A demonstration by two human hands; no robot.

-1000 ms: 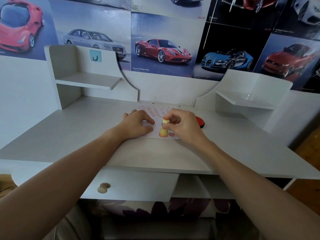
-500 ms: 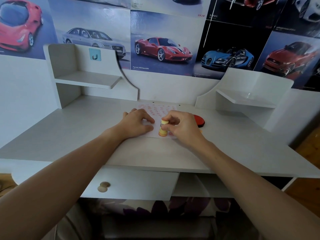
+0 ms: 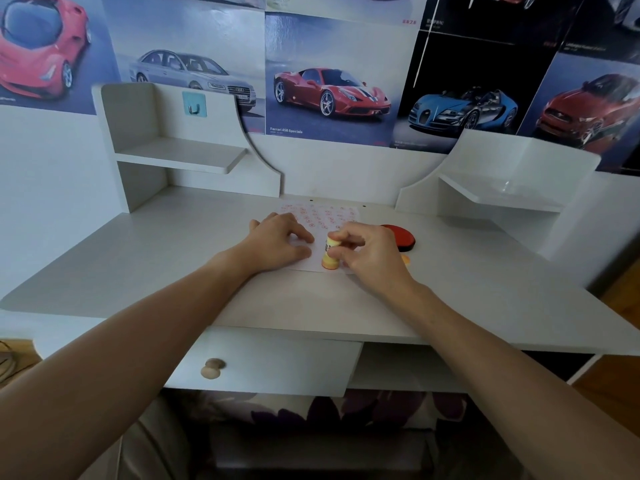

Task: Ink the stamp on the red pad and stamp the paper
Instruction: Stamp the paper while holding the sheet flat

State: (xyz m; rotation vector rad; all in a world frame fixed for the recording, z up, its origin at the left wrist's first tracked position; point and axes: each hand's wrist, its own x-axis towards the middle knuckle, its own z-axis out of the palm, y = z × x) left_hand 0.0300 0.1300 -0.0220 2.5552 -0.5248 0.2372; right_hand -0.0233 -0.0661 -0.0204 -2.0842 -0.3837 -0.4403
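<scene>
A white sheet of paper [image 3: 325, 214], covered with several rows of red round stamp marks, lies in the middle of the white desk [image 3: 156, 258]. My left hand [image 3: 277, 239] rests flat on the paper's left part, fingers bent. My right hand [image 3: 367, 254] grips a small yellow-orange stamp [image 3: 329, 255] that stands upright with its base pressed on the paper's near edge. The round red ink pad [image 3: 401, 233] sits just right of the paper, partly hidden behind my right hand.
Two white corner shelves [image 3: 180, 154] [image 3: 502, 188] stand at the back of the desk. A small orange item [image 3: 406, 260] peeks out beside my right hand. A drawer with a round wooden knob [image 3: 212, 368] sits under the front edge. Car posters cover the wall.
The stamp and my right hand have stayed at the paper's near edge, shifting only slightly. My left hand has kept its place on the paper.
</scene>
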